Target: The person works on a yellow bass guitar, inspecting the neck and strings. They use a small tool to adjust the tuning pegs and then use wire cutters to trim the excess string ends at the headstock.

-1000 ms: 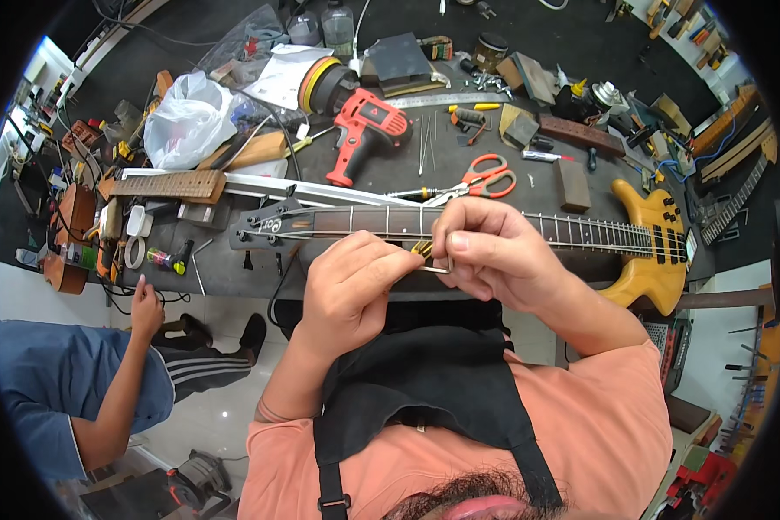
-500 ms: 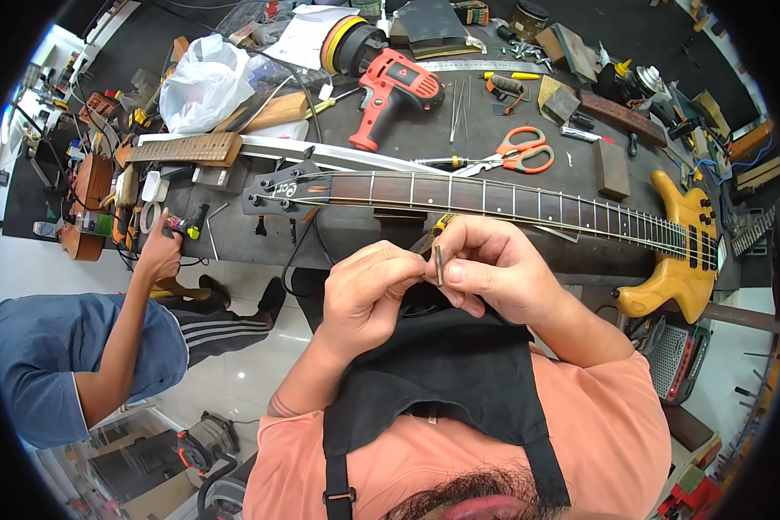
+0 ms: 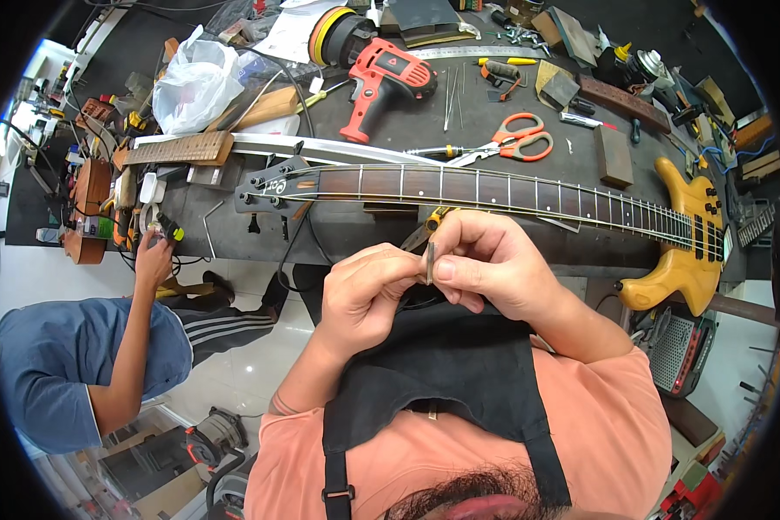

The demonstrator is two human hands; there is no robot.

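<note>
Below the bass guitar's dark neck, my left hand and my right hand meet, fingertips pinched on a small, thin, brownish-grey piece held upright; its material is unclear. Just behind my fingers, a tool with a black-and-yellow handle is partly hidden. The bass's yellow wooden body lies at the right of the bench, its headstock at the left.
The dark bench holds a red polisher, orange-handled scissors, a loose fretboard neck, a plastic bag and several tools. At left, a co-worker in blue reaches to the bench's edge.
Since a second ago, my hands have moved off the neck toward me, and the small piece has turned from lying sideways to upright. The co-worker's hand has moved up to small items on the bench.
</note>
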